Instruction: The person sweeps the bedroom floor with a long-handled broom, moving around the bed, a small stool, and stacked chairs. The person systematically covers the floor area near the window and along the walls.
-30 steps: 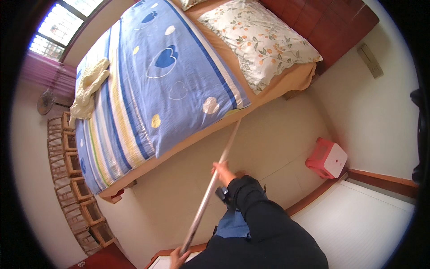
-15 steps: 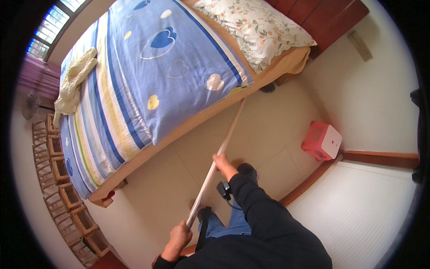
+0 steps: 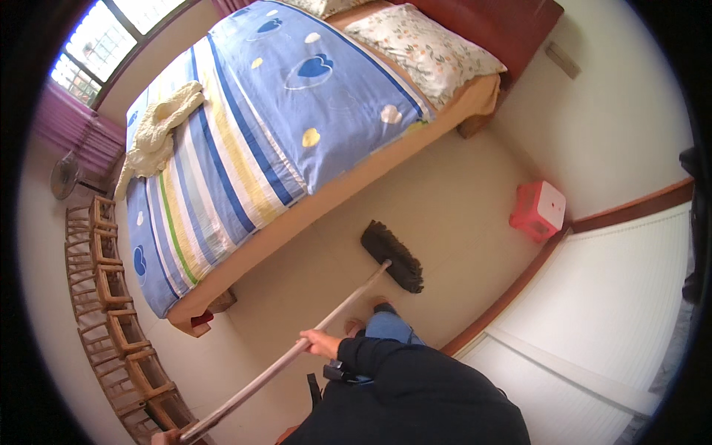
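Observation:
A long-handled dust mop [image 3: 393, 256] with a dark, fringed flat head lies on the pale tiled floor beside the bed. Its light pole slants from the head down to the lower left. Partway along that pole, my right hand [image 3: 320, 344] is closed around it. My left hand [image 3: 167, 437] grips the upper end, partly cut off by the lower left edge of the picture. My feet stand just behind the mop head.
The bed [image 3: 326, 193] has a blue heart-patterned cover, a floral pillow [image 3: 430, 52] and a cream garment [image 3: 162, 130]. A red and white stool [image 3: 539, 211] stands right, near a white ribbed panel [image 3: 593, 311]. Several wooden chairs [image 3: 122, 326] line the left wall; a fan [image 3: 65, 176] is beyond.
The mop head has come out from under the bed edge into view, pulled toward me. Both hands have moved left and down with the pole, and the view has shifted.

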`<state>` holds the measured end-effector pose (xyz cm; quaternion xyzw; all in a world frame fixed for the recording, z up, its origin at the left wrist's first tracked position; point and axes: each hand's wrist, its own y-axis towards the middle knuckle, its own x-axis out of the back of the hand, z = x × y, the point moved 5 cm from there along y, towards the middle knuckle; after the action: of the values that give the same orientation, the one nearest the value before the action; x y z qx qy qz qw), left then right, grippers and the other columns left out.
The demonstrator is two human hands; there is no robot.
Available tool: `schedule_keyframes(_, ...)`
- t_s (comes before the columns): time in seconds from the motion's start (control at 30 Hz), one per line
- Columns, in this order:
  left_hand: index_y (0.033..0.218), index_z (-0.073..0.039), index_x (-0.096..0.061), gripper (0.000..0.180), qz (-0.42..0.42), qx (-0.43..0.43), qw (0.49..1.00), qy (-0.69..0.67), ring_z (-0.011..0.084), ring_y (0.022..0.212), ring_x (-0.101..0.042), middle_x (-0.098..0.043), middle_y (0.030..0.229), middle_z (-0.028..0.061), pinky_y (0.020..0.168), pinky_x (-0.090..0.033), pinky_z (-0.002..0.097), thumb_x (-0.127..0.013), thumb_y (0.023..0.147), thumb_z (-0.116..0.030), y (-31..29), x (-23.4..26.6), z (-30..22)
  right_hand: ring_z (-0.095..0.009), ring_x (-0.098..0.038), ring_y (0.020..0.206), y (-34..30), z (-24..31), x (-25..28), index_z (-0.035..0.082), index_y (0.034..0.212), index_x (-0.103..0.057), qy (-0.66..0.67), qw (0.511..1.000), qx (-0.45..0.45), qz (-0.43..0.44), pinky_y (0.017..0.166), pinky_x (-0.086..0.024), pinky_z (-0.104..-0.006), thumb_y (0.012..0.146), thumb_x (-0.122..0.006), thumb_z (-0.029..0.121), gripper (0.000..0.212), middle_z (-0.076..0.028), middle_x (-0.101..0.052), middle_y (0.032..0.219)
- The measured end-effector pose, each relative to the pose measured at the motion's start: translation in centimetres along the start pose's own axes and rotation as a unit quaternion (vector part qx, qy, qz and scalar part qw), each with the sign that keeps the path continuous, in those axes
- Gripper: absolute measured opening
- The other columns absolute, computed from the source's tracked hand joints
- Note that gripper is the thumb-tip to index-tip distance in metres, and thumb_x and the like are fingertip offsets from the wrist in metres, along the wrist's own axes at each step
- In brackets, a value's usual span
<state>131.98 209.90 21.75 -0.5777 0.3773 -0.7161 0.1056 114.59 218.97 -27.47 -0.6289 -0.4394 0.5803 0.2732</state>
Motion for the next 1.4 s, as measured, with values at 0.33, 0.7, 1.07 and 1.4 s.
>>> schedule_keyframes(0.33,0.079,-0.003,-0.056,0.023,0.107,-0.038,0.991,-0.076,0.0132,0.055,-0.05,-0.049,0.059,0.0091,0.053,-0.042,0.0319,-0.066,0.061,-0.015,15.9,-7.1,-2.6,-0.019,-0.052,0.061,0.0,12.3,9.4,0.004,0.073,-0.05,0.054,0.952,0.3,0.03,0.053,-0.041,-0.0319,0.072,-0.051,0.008,0.004,-0.007,-0.05,0.065)
schedule_keyframes(0.7,0.084,-0.002,-0.05,0.024,0.135,-0.37,0.905,0.162,0.0409,0.071,-0.053,-0.055,0.07,0.0234,0.063,-0.043,0.0471,-0.057,0.067,-0.018,17.9,-20.7,-31.5,-0.019,-0.049,0.044,-15.9,25.2,32.4,-0.003,0.072,-0.05,-0.003,0.84,0.352,-0.413,0.035,-0.038,-0.0292,0.064,-0.06,0.011,0.02,-0.01,-0.05,0.061)
schedule_keyframes(1.07,0.09,-0.005,-0.051,0.029,0.108,-0.369,0.872,0.303,0.0384,0.069,-0.055,-0.055,0.067,0.0195,0.062,-0.044,0.0458,-0.057,0.063,-0.013,22.2,-12.3,-4.1,-0.017,-0.045,0.04,-1.0,1.1,14.3,-0.001,0.068,-0.051,0.15,0.919,0.307,-0.198,0.03,-0.032,-0.0279,0.059,-0.06,0.011,0.017,-0.008,-0.049,0.058)
schedule_keyframes(1.4,0.068,-0.005,-0.06,0.021,-0.088,-0.263,0.916,0.291,0.031,0.058,-0.056,-0.056,0.057,0.0134,0.054,-0.046,0.0335,-0.063,0.049,-0.012,17.9,6.4,20.2,-0.021,-0.052,0.059,8.1,-20.7,-9.6,0.009,0.068,-0.05,0.076,0.99,0.103,0.066,0.052,-0.047,-0.0311,0.065,-0.063,0.016,0.015,-0.007,-0.053,0.066)
